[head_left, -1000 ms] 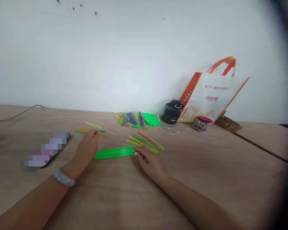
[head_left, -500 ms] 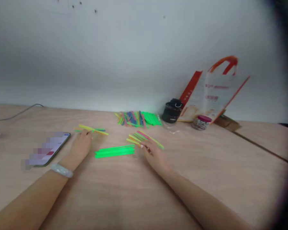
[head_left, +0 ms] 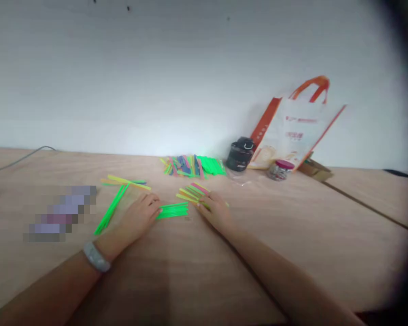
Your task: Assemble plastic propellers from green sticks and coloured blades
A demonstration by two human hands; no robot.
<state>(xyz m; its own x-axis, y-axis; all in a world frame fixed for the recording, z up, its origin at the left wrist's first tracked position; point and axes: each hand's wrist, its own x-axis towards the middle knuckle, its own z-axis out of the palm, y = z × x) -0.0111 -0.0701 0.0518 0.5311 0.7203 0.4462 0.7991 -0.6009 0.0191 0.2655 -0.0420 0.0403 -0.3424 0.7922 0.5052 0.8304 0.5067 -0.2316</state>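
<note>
My left hand, a pale band on its wrist, has its fingers curled closed over the left end of a row of bright green sticks on the table. That end is hidden under the fingers. My right hand is closed on the near side of a small fan of flat coloured sticks, pink, green, yellow and orange; the hand covers part of them. Left of my left hand, a slanting bundle of green sticks lies with its top end against crossed yellow, orange and blue sticks.
Behind lies a pile of mixed coloured sticks beside more green ones. A black lidded container, a jar with a dark pink lid and a white and orange bag stand back right. A blurred-out phone lies left.
My left hand has moved right, from the crossed sticks to the green row. The slanting green bundle now shows where that hand was. My right hand stays at the coloured fan.
</note>
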